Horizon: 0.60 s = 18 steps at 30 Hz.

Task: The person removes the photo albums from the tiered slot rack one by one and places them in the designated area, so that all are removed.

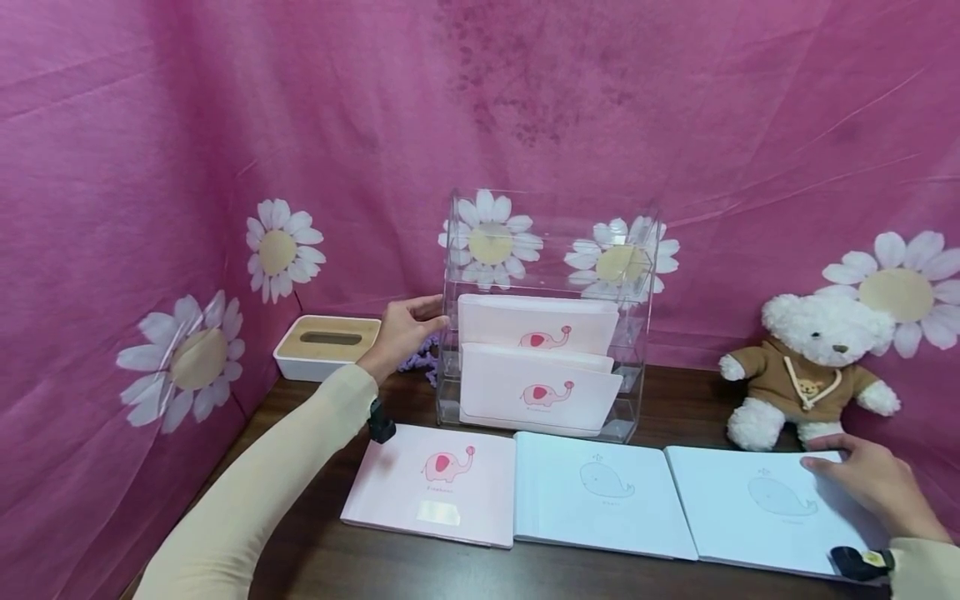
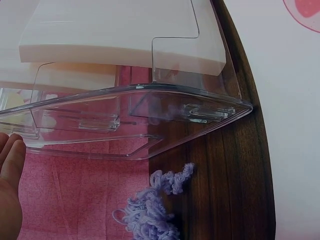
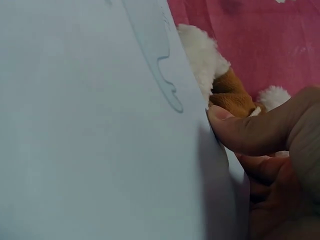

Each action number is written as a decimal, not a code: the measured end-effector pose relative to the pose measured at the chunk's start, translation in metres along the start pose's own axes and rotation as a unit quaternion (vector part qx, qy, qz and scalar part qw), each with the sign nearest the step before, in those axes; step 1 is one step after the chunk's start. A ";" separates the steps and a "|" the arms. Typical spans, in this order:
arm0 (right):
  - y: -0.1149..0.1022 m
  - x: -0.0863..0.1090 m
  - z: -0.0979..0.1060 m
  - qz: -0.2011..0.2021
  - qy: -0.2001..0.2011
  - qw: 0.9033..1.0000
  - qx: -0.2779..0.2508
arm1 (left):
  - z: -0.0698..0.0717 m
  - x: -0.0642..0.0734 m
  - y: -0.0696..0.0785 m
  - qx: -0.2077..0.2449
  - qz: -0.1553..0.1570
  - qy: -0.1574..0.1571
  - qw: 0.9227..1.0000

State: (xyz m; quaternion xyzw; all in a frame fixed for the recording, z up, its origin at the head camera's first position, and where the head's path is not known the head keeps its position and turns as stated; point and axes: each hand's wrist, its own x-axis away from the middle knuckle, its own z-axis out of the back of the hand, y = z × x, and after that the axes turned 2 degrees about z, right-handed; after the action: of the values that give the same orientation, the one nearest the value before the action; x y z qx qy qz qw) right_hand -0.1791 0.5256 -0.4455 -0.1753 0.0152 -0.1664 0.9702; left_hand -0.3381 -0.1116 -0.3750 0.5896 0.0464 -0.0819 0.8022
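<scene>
A clear plastic tiered rack stands on the table, and two pink elephant notebooks lean in its lower tiers. My left hand is at the rack's left side, its fingers fairly straight against the clear edge. At the right, my right hand pinches the right edge of a pale blue whale notebook; in the right wrist view the thumb is at that edge, other fingers partly hidden behind it. Another whale notebook and a pink elephant notebook lie in a row to its left.
A white tissue box with a wooden lid stands at the back left. Purple curly yarn lies beside the rack. A white teddy bear in a brown hoodie sits at the back right. Pink flowered cloth hangs behind the dark wooden table.
</scene>
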 end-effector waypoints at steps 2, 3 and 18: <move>-0.001 0.001 -0.001 0.019 0.007 1.000 0.011 | 0.000 0.000 0.000 0.000 0.002 0.000 1.000; -0.001 0.001 -0.001 0.032 0.014 0.999 0.019 | -0.001 0.000 -0.001 0.000 0.003 0.000 1.000; -0.009 0.005 0.000 0.049 0.058 0.997 0.006 | 0.000 -0.001 -0.002 0.000 -0.009 0.001 1.000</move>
State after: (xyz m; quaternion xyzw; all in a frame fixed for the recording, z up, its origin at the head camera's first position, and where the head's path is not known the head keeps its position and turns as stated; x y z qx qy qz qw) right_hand -0.1771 0.5162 -0.4423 -0.1581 0.0791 -0.1287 0.9758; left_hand -0.3396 -0.1122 -0.3768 0.5892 0.0522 -0.0883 0.8014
